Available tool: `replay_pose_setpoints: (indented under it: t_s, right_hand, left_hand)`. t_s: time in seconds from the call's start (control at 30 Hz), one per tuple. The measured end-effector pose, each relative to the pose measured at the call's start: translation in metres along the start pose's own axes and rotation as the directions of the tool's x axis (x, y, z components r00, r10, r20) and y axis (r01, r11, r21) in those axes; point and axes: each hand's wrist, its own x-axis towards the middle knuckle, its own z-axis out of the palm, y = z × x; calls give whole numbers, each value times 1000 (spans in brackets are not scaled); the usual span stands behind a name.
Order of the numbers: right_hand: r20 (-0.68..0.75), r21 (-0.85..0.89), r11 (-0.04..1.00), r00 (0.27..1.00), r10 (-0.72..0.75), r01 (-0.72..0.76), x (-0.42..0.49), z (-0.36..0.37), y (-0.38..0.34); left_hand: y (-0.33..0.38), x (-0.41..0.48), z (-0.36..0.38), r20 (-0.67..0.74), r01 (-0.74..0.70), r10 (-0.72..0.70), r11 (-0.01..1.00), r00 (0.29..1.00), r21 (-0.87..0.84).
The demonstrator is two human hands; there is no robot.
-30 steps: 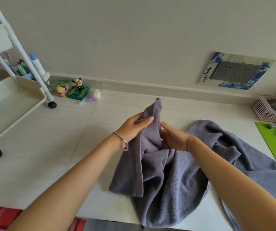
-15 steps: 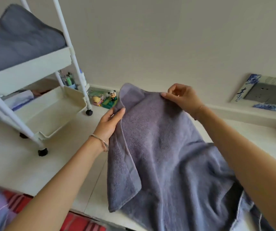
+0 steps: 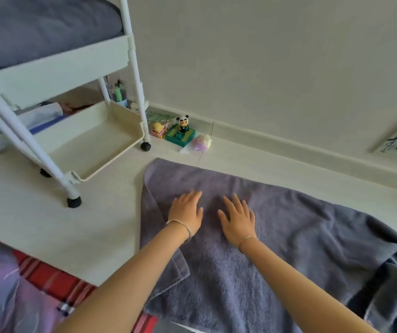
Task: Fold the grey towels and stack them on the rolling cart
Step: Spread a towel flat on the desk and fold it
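A grey towel (image 3: 288, 236) is spread over the white table (image 3: 60, 227), its far left corner lying nearest the wall. Its left edge is doubled over in a narrow fold, its near end is draped over the table's front edge, and its right end is bunched in darker folds. The left grip (image 3: 186, 211) is laid flat on the towel, released, with fingers straight and pressed to the cloth. The right grip (image 3: 238, 219) is laid just beside it in the same way, released, fingers slightly spread. A thin bracelet (image 3: 180, 224) is worn on the left wrist.

On the table to the left, apart from the towel, the white rolling cart (image 3: 56, 68) is stood on black castors. Its upper tray is filled with stacked grey towels (image 3: 44, 27). Its lower tray (image 3: 111, 169) is seen below. Behind the cart a cup of pens (image 3: 119, 97) is partly hidden by a post.

Against the wall a panda figure (image 3: 183, 123) is set on a green base (image 3: 180, 137), between a yellow figure (image 3: 158, 129) and a round purple toy (image 3: 202, 141). Red striped cloth (image 3: 48, 277) is seen below the table's edge.
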Motion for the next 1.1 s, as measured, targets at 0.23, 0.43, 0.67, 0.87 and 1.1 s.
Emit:
replay_pose_setpoints:
  t_s: [0.23, 0.43, 0.67, 0.87, 1.1]
  right_hand:
    - [-83, -219, 975, 996, 14, -32, 13, 23, 8]
    - [-92, -222, 972, 994, 55, -74, 39, 19, 3]
    - [-54, -245, 968, 998, 36, -48, 20, 26, 2]
    - [-96, -249, 968, 995, -8, -16, -21, 44, 4]
    - [-97, -263, 961, 994, 59, -83, -18, 34, 9]
  left_hand:
    - [-28, 10, 11, 82, 190, -207, 965, 975, 181]
    - [-80, 20, -17, 23, 297, -311, 923, 950, 245]
    - [-86, 2, -40, -59, 235, -233, 867, 971, 439]
    - [-27, -19, 6, 117, 264, -277, 957, 954, 118]
    - [-79, -37, -7, 79, 236, -261, 943, 962, 236]
